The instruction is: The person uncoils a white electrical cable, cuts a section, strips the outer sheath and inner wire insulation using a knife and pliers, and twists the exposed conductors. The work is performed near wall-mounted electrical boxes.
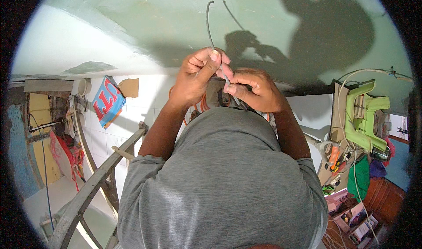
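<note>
**wirenut_77:** Head view had both hands up against the pale green ceiling (145,11); the left hand (196,75) was closed, thumb and fingers pinching a thin grey wire (208,24) that curled up and away from it; the right hand (252,90) sat just beside it, touching, fingers curled tight on what looked like a slim tool or the wire's lower end, couldn't tell which. Some orange conduit (203,103) showed just below the left hand. Any tips for that bit?

**old_sparky:** My guess is the wire was being stripped or fed; I'd have kept the pinch close to the working end so it couldn't whip about, and kept both wrists braced together like they were; overhead work tires the grip fast, so short pulls beat one long one.

**wirenut_77:** Fair; the room was cramped too. Ceiling paint looked patchy left of the hands, white where it met the tiled wall (132,117); a wooden ladder (96,178) ran well below the left hand, with a blue and red sign (107,100) leaning near it.

**old_sparky:** And right of the hands there was a green plastic stool (364,115) stacked on clutter, with loose white cable (351,75) looped over it; shadows of the hands fell on the ceiling just above.
</note>
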{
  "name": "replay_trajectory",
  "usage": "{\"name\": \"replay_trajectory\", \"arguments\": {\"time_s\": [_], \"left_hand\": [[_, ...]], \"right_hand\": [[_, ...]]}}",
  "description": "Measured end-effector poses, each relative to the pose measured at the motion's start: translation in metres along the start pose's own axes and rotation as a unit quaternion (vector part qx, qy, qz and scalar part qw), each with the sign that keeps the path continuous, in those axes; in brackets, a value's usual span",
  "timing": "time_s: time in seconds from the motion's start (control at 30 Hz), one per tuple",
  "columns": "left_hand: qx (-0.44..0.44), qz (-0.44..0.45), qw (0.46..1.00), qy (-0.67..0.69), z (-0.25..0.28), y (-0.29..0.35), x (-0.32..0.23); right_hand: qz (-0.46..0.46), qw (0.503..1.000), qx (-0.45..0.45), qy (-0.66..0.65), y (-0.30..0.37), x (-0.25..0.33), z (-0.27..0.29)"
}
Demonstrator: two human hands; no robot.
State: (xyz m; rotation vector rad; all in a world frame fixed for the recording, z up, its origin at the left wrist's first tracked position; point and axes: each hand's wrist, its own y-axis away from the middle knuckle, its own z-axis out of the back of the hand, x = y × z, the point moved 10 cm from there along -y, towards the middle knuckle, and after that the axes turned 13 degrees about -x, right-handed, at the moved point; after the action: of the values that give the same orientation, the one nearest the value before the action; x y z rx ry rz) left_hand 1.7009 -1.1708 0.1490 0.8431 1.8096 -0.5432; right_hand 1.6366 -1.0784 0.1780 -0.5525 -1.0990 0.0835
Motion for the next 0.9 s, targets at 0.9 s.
{"name": "replay_trajectory", "arguments": {"time_s": [0.9], "left_hand": [[-0.257,0.028,0.963,0.076,0.071,-0.016,0.017]], "right_hand": [[-0.001,0.987,-0.136,0.081,0.009,-0.023,0.03]]}}
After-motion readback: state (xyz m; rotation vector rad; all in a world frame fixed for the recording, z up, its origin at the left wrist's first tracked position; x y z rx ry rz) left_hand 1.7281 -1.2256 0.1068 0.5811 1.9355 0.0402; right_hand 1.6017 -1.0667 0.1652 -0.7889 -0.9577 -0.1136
